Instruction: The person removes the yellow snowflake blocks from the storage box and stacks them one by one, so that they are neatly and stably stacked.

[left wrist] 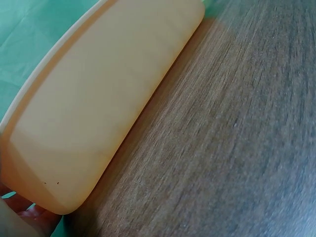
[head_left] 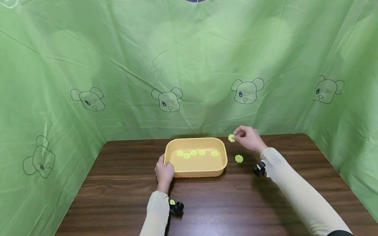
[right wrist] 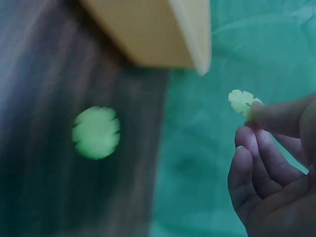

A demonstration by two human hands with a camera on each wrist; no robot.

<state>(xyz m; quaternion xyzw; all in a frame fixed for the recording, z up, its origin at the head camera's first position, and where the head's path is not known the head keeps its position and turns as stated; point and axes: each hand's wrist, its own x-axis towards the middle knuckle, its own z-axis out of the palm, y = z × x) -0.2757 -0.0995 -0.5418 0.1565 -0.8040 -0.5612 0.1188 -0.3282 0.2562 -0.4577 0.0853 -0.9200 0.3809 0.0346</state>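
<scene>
A yellow plastic basin (head_left: 197, 166) stands near the back of the table, with several yellow-green flower-shaped pieces (head_left: 194, 153) lying on its floor. My left hand (head_left: 164, 172) grips the basin's left end, thumb over the rim; in the left wrist view the fingers show under the basin's corner. To the basin's right, my right hand (head_left: 250, 138) pinches one flower-shaped piece (right wrist: 241, 101) by its edge between thumb and forefinger, raised above the table. Another flower-shaped piece (head_left: 239, 158) lies flat on the wood below that hand.
The dark wooden table (head_left: 215, 214) ends at the back against a green curtain (head_left: 209, 116) printed with bear faces. More curtain hangs along the left and right sides. Each wrist wears a small black camera (head_left: 176, 207).
</scene>
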